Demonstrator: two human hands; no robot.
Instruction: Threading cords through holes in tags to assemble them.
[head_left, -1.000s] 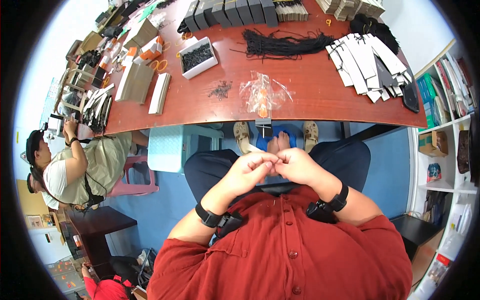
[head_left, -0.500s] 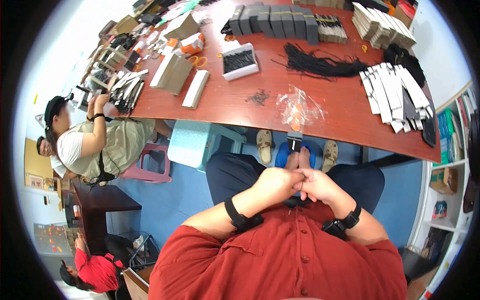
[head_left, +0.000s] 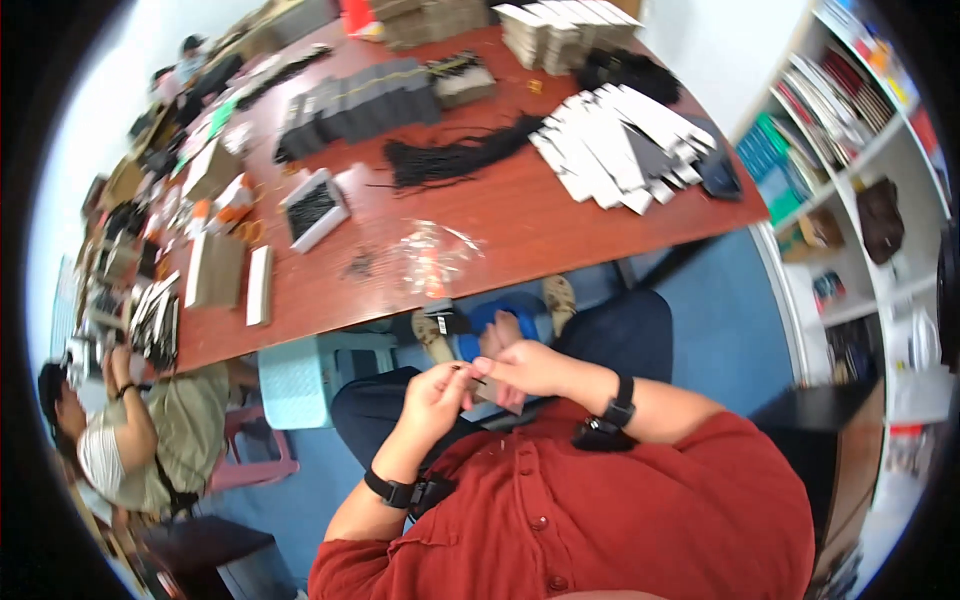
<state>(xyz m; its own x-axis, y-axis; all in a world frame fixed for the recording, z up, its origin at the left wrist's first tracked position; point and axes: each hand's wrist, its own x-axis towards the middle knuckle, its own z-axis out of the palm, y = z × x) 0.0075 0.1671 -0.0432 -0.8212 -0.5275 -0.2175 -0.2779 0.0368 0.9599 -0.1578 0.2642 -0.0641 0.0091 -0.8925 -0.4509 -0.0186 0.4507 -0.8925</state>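
Note:
In front of my lap, my left hand (head_left: pixel 432 398) and my right hand (head_left: pixel 532 368) are close together, fingertips almost meeting. My left fingers pinch a short thin black strand (head_left: pixel 479 380), its ends partly hidden. A flat grey-brown card (head_left: pixel 505 397) shows under my right fingers, which are closed on it. Crumpled clear plastic (head_left: pixel 440 258) lies on the red-brown table (head_left: pixel 345 290) beyond my hands. By the table's near edge is a black piece with a white mark (head_left: pixel 440 317).
White strips (head_left: pixel 610 150) are heaped at the right, beside a bundle of black cords (head_left: pixel 450 158). A white box (head_left: pixel 314 210) holds black pieces. Dark grey stacks (head_left: pixel 355 105) stand behind. A light-blue stool (head_left: pixel 295 385) and a seated person (head_left: pixel 150 430) are at left; shelves (head_left: pixel 850 240) at right.
My view has swung to the right, so the table appears farther left. My clasped hands have come slightly apart, and the card and black strand now show between them.

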